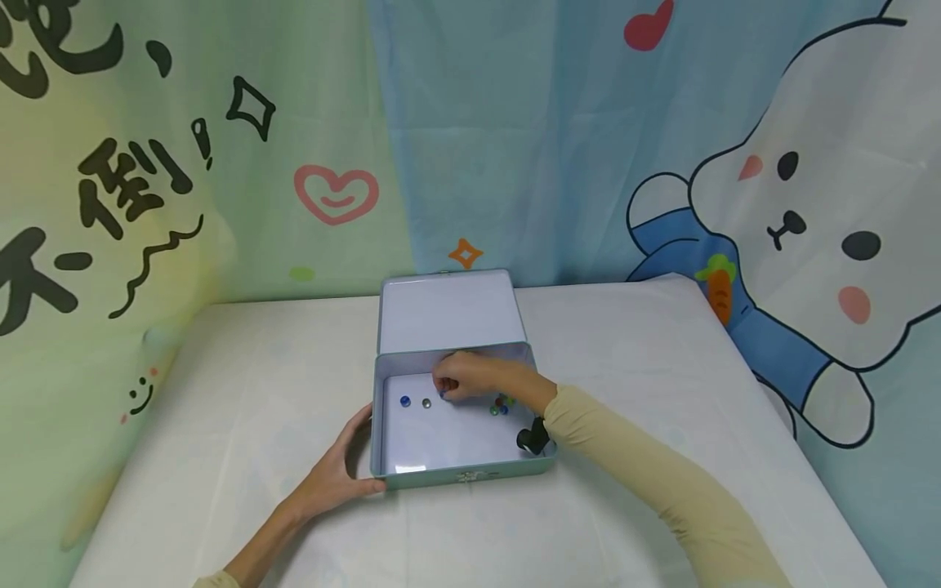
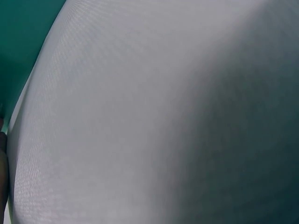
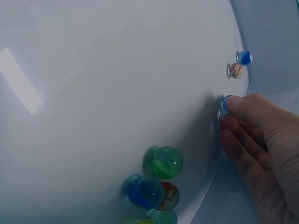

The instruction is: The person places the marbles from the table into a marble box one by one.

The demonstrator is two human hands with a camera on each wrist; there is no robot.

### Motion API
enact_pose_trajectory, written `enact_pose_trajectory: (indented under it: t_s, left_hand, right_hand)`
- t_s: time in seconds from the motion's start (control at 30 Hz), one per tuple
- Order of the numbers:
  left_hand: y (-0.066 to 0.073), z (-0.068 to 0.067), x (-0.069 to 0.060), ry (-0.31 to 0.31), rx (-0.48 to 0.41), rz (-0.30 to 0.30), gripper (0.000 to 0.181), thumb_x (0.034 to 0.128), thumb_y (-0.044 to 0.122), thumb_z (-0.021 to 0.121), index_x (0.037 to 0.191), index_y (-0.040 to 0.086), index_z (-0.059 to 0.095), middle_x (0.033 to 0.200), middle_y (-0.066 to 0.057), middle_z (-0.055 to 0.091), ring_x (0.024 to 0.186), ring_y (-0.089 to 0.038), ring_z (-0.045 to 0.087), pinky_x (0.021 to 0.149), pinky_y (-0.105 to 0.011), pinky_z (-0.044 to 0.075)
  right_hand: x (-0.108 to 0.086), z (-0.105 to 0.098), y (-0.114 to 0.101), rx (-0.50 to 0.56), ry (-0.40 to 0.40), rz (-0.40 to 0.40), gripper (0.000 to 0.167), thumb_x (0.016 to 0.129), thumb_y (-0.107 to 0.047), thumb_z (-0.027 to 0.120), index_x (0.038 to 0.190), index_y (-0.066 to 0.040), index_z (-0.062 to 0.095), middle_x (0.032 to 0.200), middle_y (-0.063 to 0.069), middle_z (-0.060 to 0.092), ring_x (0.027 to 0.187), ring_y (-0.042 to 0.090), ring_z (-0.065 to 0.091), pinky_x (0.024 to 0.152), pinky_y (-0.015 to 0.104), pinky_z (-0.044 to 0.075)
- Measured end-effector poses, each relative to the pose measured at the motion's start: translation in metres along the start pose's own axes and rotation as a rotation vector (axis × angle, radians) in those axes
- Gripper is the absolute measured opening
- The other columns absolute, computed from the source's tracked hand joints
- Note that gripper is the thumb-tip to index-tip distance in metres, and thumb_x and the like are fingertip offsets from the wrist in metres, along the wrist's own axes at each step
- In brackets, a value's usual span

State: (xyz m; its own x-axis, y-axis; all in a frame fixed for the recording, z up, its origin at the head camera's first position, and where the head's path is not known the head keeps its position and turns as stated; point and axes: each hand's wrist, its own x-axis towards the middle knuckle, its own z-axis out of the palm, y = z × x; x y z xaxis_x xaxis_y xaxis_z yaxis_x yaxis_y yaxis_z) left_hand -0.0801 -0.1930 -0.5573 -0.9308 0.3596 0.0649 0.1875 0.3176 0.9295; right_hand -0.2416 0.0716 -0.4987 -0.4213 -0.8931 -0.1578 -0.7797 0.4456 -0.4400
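A shallow tin box (image 1: 419, 479) stands on the table with its lid (image 1: 452, 310) tipped back. Inside it, my right hand (image 1: 466, 376) pinches a blue marble (image 3: 225, 102) between thumb and fingers, low over the white floor. Just beyond that marble, in the right wrist view, are a blue marble (image 3: 245, 58) and a red-and-white swirled marble (image 3: 237, 71). Nearer the camera lies a cluster with a green marble (image 3: 164, 163), a blue marble (image 3: 145, 192) and a red marble (image 3: 169, 196). My left hand (image 1: 334, 478) rests against the box's front left corner, fingers extended along its side.
White cloth covers the table (image 1: 279, 367) around the box. Behind it hangs a printed curtain (image 1: 470, 139) with a cartoon rabbit. A small black device (image 1: 534, 437) on the right wrist sits over the box's right edge. The left wrist view shows mostly white cloth (image 2: 117, 116).
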Motion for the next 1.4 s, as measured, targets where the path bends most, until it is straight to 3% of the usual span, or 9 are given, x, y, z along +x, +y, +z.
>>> enact_pose_trajectory:
  t_s: [0.47,0.63,0.77,0.97,1.17,1.3,1.4]
  left_hand:
    - [0.000,0.001,0.000,0.001,-0.005,0.005,0.115,0.0659,0.021,0.088,0.155,0.027,0.016,0.159,-0.011,0.028,0.137,0.013,0.021,0.113,-0.071,0.011]
    - [0.000,0.002,-0.001,0.004,-0.007,0.004,0.115,0.0656,0.019,0.087,0.155,0.029,0.016,0.159,-0.011,0.029,0.137,0.013,0.021,0.113,-0.071,0.010]
    - [0.001,0.004,-0.002,0.010,-0.003,-0.003,0.115,0.0650,0.018,0.088,0.155,0.032,0.016,0.159,-0.012,0.029,0.137,0.015,0.020,0.113,-0.071,0.011]
    - [0.000,0.005,-0.002,0.014,0.002,0.002,0.116,0.0646,0.018,0.088,0.155,0.031,0.017,0.159,-0.013,0.029,0.137,0.015,0.021,0.113,-0.070,0.011]
    - [-0.001,0.002,0.001,0.010,0.013,0.019,0.116,0.0646,0.017,0.088,0.155,0.029,0.016,0.158,-0.013,0.029,0.138,0.011,0.022,0.113,-0.070,0.011]
    - [0.000,0.000,0.001,0.011,0.002,0.028,0.115,0.0646,0.017,0.087,0.155,0.029,0.017,0.158,-0.012,0.030,0.138,0.012,0.022,0.113,-0.070,0.011]
    - [0.001,0.000,0.000,0.008,0.005,0.029,0.115,0.0652,0.018,0.087,0.155,0.029,0.016,0.158,-0.013,0.029,0.137,0.014,0.021,0.112,-0.072,0.010]
  right_hand:
    - [-0.001,0.003,0.001,0.024,0.000,0.017,0.004,0.088,-0.008,0.068,0.091,-0.006,0.065,0.086,0.004,0.065,0.078,0.009,0.056,0.068,0.014,0.046]
    - [-0.005,-0.001,0.001,0.015,0.016,0.022,0.012,0.089,-0.010,0.067,0.100,-0.006,0.066,0.089,0.004,0.065,0.079,0.009,0.055,0.069,0.013,0.046]
    - [-0.016,-0.013,-0.004,0.090,0.046,0.036,0.017,0.091,-0.010,0.065,0.106,-0.003,0.066,0.092,0.004,0.067,0.082,0.010,0.059,0.073,0.015,0.049]
    - [-0.045,-0.043,-0.010,0.162,0.125,0.035,0.015,0.093,-0.015,0.063,0.104,-0.006,0.068,0.095,0.001,0.069,0.085,0.006,0.060,0.077,0.015,0.052]
    - [-0.096,-0.065,0.003,0.181,0.340,0.091,0.012,0.092,-0.012,0.064,0.101,-0.006,0.069,0.093,0.002,0.069,0.083,0.010,0.061,0.076,0.023,0.056]
    - [-0.128,-0.058,0.026,0.182,0.455,0.199,0.010,0.091,-0.011,0.066,0.100,-0.005,0.067,0.091,0.002,0.069,0.082,0.011,0.061,0.076,0.026,0.057]
    - [-0.147,-0.041,0.045,0.198,0.462,0.260,0.011,0.091,-0.011,0.066,0.101,-0.006,0.066,0.092,0.002,0.068,0.083,0.010,0.060,0.077,0.027,0.057]
